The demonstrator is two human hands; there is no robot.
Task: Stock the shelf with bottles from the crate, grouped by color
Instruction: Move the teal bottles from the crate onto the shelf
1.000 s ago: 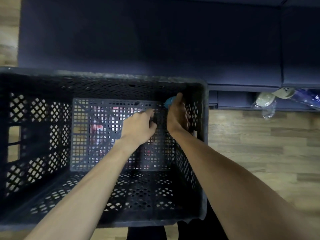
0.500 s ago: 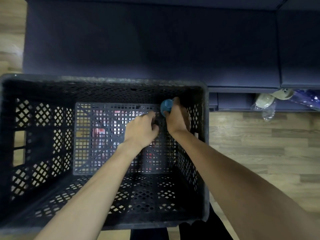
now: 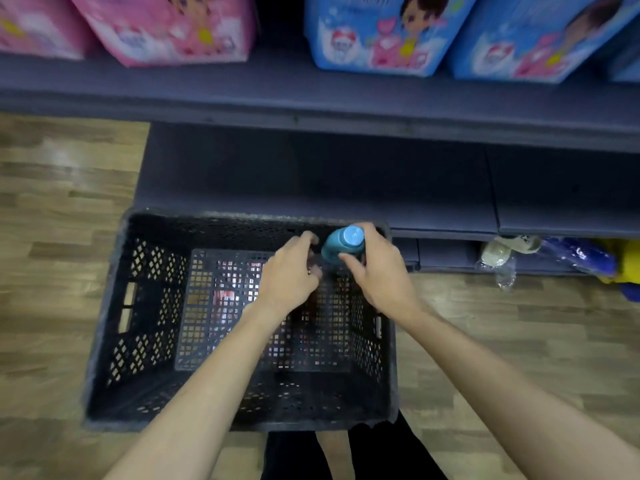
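Blue bottle [image 3: 343,244]: teal-blue plastic, rounded cap end w/ a small raised mark on top, too blurred to read; body mostly hidden by the grip. It sits at the far right corner of the crate [image 3: 104,341], up around rim level, top pointing at the camera

Right hand [image 3: 381,271]: fingers wrapped over the far side of the bottle, thumb across the near side, firm hold; forearm runs in from bottom right. Left hand [image 3: 289,271]: just beside the bottle, fingers curled down over something dark, can't tell if it holds anything; forearm comes in from bottom left

Crate is black, lattice sides & floor, on wood-look flooring; red & white shapes show through the bottom grid. Dark blue shelf [image 3: 311,168] right behind it, lower deck bare

Up top: pink packs [image 3: 166,26] left, blue packs [image 3: 381,32] right, both w/ cartoon child print; lettering not legible
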